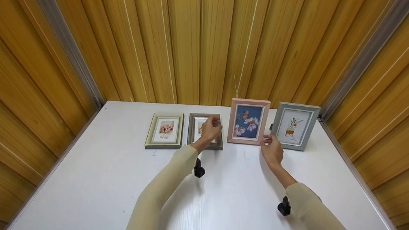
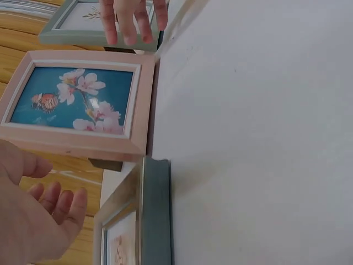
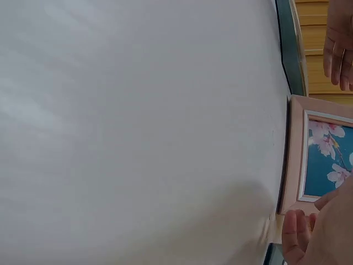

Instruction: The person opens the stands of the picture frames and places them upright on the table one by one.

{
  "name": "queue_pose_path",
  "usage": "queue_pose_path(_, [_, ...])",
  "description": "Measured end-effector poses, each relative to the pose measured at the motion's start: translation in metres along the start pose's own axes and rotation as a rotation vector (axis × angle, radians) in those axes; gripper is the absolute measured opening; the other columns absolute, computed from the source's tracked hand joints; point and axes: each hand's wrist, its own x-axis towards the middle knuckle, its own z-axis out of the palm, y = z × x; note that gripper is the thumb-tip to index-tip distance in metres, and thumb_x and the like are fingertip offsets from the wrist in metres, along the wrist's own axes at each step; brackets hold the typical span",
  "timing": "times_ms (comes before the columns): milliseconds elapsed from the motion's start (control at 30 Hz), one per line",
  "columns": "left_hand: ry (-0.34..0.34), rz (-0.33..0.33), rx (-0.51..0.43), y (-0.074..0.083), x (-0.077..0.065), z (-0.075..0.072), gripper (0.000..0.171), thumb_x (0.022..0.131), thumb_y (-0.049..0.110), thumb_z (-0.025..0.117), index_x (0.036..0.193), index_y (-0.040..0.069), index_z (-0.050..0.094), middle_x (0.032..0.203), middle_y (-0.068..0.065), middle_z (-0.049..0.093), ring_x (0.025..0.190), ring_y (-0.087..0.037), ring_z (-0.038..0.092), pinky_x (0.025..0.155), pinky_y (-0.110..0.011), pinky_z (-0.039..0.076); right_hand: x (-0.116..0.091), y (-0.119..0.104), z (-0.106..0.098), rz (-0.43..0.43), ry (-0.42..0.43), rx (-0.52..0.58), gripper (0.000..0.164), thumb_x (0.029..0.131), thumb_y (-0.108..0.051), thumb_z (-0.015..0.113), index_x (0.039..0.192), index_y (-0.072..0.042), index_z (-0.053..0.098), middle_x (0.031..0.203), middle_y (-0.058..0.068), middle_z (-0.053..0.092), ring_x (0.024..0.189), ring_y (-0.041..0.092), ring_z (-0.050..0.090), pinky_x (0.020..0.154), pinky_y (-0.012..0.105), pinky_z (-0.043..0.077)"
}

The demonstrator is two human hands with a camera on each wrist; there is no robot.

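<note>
The pink picture frame (image 1: 232, 127), with blossoms and a butterfly on blue, stands upright between both hands. My left hand (image 1: 209, 130) hovers in front of a brown-silver frame (image 1: 191, 134), covering part of its picture. In the left wrist view that hand's fingers are loosely bent, with a gap to the pink frame (image 2: 144, 110). By the pink frame's lower right corner is my right hand (image 1: 271, 149), its fingers fairly straight and holding nothing; whether they touch the edge I cannot tell. A grey-green frame (image 1: 306, 132) with a plant picture stands upright just behind that hand.
A gold-edged frame (image 1: 148, 135) is at the left of the row on the white table (image 1: 236, 191). Wood-look panels (image 1: 185, 51) rise behind the table and at both sides. Black devices hang under both forearms.
</note>
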Motion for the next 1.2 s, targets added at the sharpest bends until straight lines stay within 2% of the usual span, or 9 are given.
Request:
queue_pose_path(133, [-0.011, -0.079, 0.076, -0.002, 0.002, -0.024, 0.03, 0.09, 0.0, 0.058, 0.119, -0.004, 0.064, 0.106, -0.018, 0.071, 0.098, -0.027, 0.068, 0.078, -0.026, 0.053, -0.005, -0.006, -0.001, -0.043, -0.074, -0.049, 0.022, 0.095, -0.009, 0.063, 0.113, 0.0, 0.072, 0.099, 0.019, 0.074, 0.072, 0.019, 0.069, 0.058, 0.023, 0.042])
queue_pose_path(233, [0.003, -0.108, 0.153, -0.004, 0.006, -0.04, 0.031, 0.088, 0.001, 0.057, 0.118, -0.004, 0.064, 0.105, -0.019, 0.073, 0.098, -0.029, 0.069, 0.077, -0.029, 0.053, -0.01, -0.019, 0.006, -0.054, -0.186, -0.048, 0.024, 0.095, -0.011, 0.062, 0.114, 0.0, 0.073, 0.096, 0.016, 0.074, 0.062, 0.009, 0.066, 0.054, 0.021, 0.043])
queue_pose_path(400, [0.033, -0.149, 0.268, -0.01, 0.012, -0.063, 0.036, 0.089, 0.003, 0.06, 0.124, -0.005, 0.061, 0.117, -0.023, 0.068, 0.11, -0.035, 0.064, 0.093, -0.042, 0.054, -0.025, -0.046, 0.027, -0.041, -0.395, 0.014, 0.027, 0.096, -0.011, 0.062, 0.118, 0.003, 0.071, 0.092, 0.012, 0.072, 0.065, 0.016, 0.07, 0.048, 0.019, 0.049])
queue_pose_path(500, [0.037, -0.193, 0.303, -0.015, 0.014, -0.072, 0.045, 0.091, 0.004, 0.06, 0.134, -0.007, 0.056, 0.128, -0.025, 0.063, 0.123, -0.038, 0.06, 0.104, -0.046, 0.051, -0.032, -0.059, 0.043, -0.041, -0.452, 0.046, 0.027, 0.097, -0.008, 0.06, 0.119, 0.005, 0.07, 0.094, 0.013, 0.072, 0.065, 0.019, 0.07, 0.047, 0.019, 0.049])
queue_pose_path(667, [-0.002, -0.261, 0.339, -0.023, 0.017, -0.082, 0.053, 0.093, 0.007, 0.059, 0.141, -0.011, 0.047, 0.136, -0.027, 0.057, 0.129, -0.038, 0.056, 0.111, -0.045, 0.048, -0.039, -0.072, 0.07, -0.058, -0.48, 0.072, 0.032, 0.098, -0.009, 0.06, 0.124, 0.007, 0.068, 0.091, 0.013, 0.073, 0.057, 0.014, 0.066, 0.043, 0.019, 0.046])
queue_pose_path(833, [-0.085, -0.308, 0.311, -0.028, 0.015, -0.085, 0.062, 0.093, 0.009, 0.059, 0.146, -0.014, 0.039, 0.141, -0.03, 0.053, 0.13, -0.038, 0.053, 0.113, -0.046, 0.046, -0.04, -0.077, 0.084, -0.076, -0.482, 0.035, 0.03, 0.098, -0.011, 0.061, 0.121, 0.007, 0.07, 0.067, 0.004, 0.065, 0.046, 0.01, 0.056, 0.038, 0.018, 0.041])
queue_pose_path(1000, [-0.156, -0.403, 0.184, -0.031, 0.012, -0.082, 0.07, 0.095, 0.014, 0.058, 0.153, -0.011, 0.028, 0.156, -0.03, 0.039, 0.147, -0.04, 0.038, 0.122, -0.047, 0.035, -0.04, -0.077, 0.085, -0.061, -0.491, 0.004, 0.018, 0.097, -0.012, 0.061, 0.093, 0.001, 0.072, 0.053, 0.0, 0.056, 0.041, 0.011, 0.052, 0.037, 0.021, 0.044])
queue_pose_path(1100, [-0.166, -0.417, 0.161, -0.033, 0.012, -0.079, 0.071, 0.095, 0.014, 0.058, 0.154, -0.011, 0.026, 0.158, -0.029, 0.037, 0.149, -0.039, 0.036, 0.124, -0.047, 0.033, -0.039, -0.076, 0.085, -0.045, -0.503, 0.002, 0.023, 0.097, -0.013, 0.061, 0.075, -0.006, 0.062, 0.054, 0.0, 0.055, 0.042, 0.011, 0.053, 0.039, 0.023, 0.047])
queue_pose_path(1200, [-0.157, -0.411, 0.161, -0.035, 0.012, -0.079, 0.075, 0.094, 0.014, 0.058, 0.156, -0.01, 0.022, 0.161, -0.029, 0.033, 0.151, -0.039, 0.032, 0.125, -0.046, 0.031, -0.038, -0.075, 0.089, -0.048, -0.51, -0.005, 0.029, 0.098, -0.014, 0.06, 0.069, -0.011, 0.056, 0.054, 0.0, 0.055, 0.04, 0.01, 0.053, 0.038, 0.022, 0.047])
